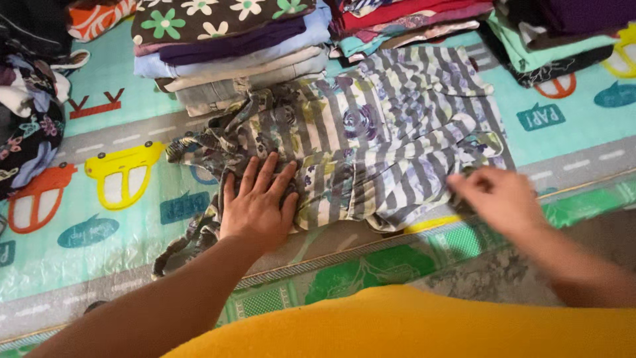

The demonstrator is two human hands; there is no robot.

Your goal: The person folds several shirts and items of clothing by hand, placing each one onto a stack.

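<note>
Soft even indoor light, faint shadows, glare on play mat (99,258); right hand (500,195) motion-blurred, rest fairly sharp.

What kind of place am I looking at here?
Probably a home floor used for sorting laundry: a children's play mat with cartoon cars, stacks of folded clothes behind, and a striped garment spread flat.

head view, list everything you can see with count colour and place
striped garment: one, grey and white with purple flowers, spread flat mid-mat
play mat: one, teal with yellow and orange cars, under everything
folded stack: one, brown floral top over purple, blue and beige layers, upper left of centre
second stack: one, red, pink and teal, top centre
third stack: one, green, black and purple, top right
loose clothes heap: one, dark mixed prints, left edge
yellow shirt: one, bottom edge
left hand: flat on garment
right hand: blurred, at garment's right edge
</note>
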